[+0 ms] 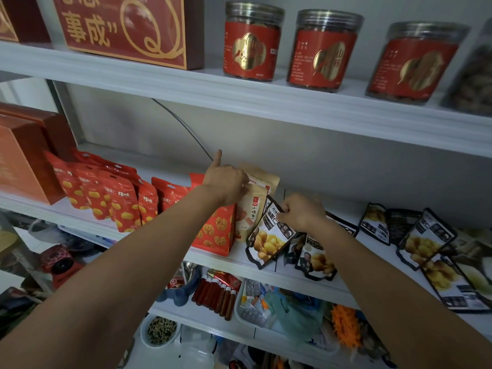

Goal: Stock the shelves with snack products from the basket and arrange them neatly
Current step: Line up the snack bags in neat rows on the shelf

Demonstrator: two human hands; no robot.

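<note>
Both bare forearms reach up and away to the middle shelf (234, 258), the left arm crossing from the near left, the right arm from the near right.

The left hand (226, 183) sits back-up on top of a kraft pouch (251, 217). Its fingers curl over the pouch's upper edge and grip it, while the index finger sticks straight up towards the far wall. A second kraft pouch (266, 174) stands just behind the first.

The right hand (302, 213) is just right of the left one, wrist bent. Its fingertips pinch the top edge of a black pouch (269, 235) printed with yellow chestnuts. That pouch stands tilted, its top leaning left and touching the kraft pouch, its bottom at the shelf's near edge.

Left of the kraft pouch stands a red walnut-print bag (215, 230), and further left a row of red pouches (122, 206) beside an orange box (24, 161). To the right, more black pouches (426, 235) stand or lie flat. On the shelf above are red-labelled jars (251, 42) and a red gift box (127, 25)
</note>
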